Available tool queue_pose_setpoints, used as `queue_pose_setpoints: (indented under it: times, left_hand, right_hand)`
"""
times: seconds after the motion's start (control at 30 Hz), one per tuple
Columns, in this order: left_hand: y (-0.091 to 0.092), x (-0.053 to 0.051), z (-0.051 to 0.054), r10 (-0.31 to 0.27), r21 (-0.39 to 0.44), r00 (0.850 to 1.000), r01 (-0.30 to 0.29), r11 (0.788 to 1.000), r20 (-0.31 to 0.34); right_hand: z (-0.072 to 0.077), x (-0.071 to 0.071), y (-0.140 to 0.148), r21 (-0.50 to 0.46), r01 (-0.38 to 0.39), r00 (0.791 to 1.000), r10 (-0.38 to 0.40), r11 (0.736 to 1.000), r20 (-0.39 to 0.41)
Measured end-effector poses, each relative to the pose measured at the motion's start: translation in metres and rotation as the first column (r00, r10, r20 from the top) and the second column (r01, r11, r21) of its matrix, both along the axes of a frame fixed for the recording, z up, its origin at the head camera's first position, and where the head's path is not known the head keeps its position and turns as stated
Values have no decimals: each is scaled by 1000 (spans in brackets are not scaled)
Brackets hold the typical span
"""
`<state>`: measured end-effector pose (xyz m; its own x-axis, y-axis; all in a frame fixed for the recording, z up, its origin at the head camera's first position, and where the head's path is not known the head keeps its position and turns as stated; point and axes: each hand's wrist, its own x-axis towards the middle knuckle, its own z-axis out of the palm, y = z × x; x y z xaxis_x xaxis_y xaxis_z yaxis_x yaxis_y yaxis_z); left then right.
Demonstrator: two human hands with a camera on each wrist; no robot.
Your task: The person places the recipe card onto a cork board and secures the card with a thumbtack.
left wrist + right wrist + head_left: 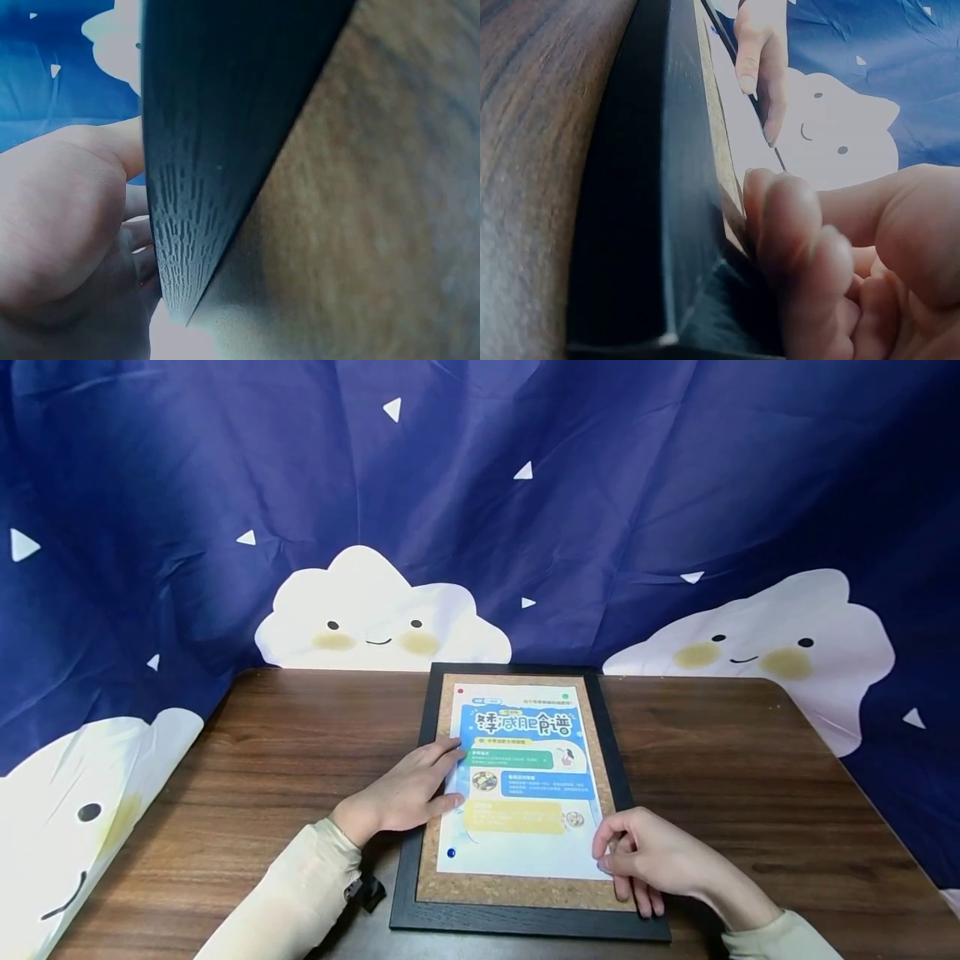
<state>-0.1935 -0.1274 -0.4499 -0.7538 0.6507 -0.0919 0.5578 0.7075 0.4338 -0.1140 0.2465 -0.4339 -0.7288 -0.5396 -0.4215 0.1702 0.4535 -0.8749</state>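
A printed sheet (525, 852) with blue, green and yellow blocks lies on a cork board (480, 891) in a black frame (525, 920). A red pushpin (461, 691) marks its upper left corner, a green pushpin (566, 697) the upper right, and a blue pushpin (451, 853) the lower left. My left hand (408, 789) rests across the frame's left side, fingertips on the sheet's edge. At the sheet's lower right corner, my right hand (648, 856) pinches a small pin-like thing between thumb and index finger, mostly hidden; its other fingers lie over the frame.
The frame lies on a brown wooden table (735, 760). Behind stands a dark blue curtain (600, 527) with smiling clouds and white triangles. A small black object (367, 891) shows beneath the left sleeve.
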Motion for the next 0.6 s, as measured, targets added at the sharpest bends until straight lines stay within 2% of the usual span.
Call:
queue_pose_setpoints:
  times: [0.1,0.23,0.37,0.6]
  left_hand:
    - [1,0,0,0,0,1000,0,1000,1]
    - [2,1,0,1,-3,1000,-1,1000,3]
    - [3,1,1,0,-15,1000,0,1000,-1]
    - [5,0,2,-1,-44,1000,0,999,-18]
  right_hand:
    - [-1,1,3,-4,-6,1000,6,1000,-6]
    - [-3,3,11,-75,-23,999,20,997,-30]
    - [-3,5,20,-140,-26,993,9,990,-115]
    - [1,8,22,-94,84,967,-104,992,-232]
